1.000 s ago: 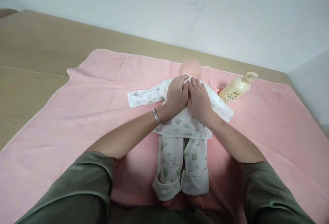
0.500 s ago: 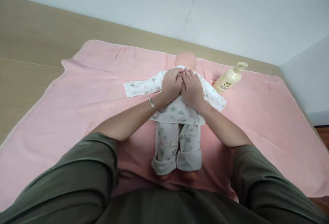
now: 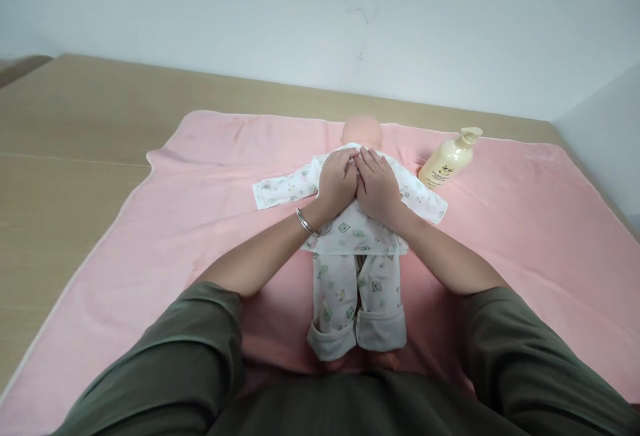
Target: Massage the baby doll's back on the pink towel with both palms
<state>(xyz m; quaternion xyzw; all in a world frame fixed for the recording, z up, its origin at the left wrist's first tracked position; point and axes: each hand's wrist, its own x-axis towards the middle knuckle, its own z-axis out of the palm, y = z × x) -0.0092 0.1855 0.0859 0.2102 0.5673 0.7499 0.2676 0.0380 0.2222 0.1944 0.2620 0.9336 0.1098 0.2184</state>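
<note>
A baby doll lies stretched out before me, its bald head (image 3: 363,131) at the far end and its feet towards me. It has on a white printed shirt (image 3: 350,233), sleeves spread to both sides, and matching trousers (image 3: 333,293) with turned-up cuffs. My left hand (image 3: 339,183) rests on the upper part of the shirt, a silver bangle (image 3: 306,221) at its wrist. Beside it, touching, my right hand (image 3: 377,186) lies flat with its fingers stretched towards the collar. Both hands are open and hold nothing I can see.
A pink blanket (image 3: 215,183) with a pale edge is spread under the doll on a tan table (image 3: 90,123). A cream pump bottle (image 3: 447,159) stands right of the doll's shoulder. A white wall (image 3: 250,16) rises behind the table.
The camera view has tilted up a little, so everything sits lower and more wall shows. Both hands stay on the doll's shirt in the same place.
</note>
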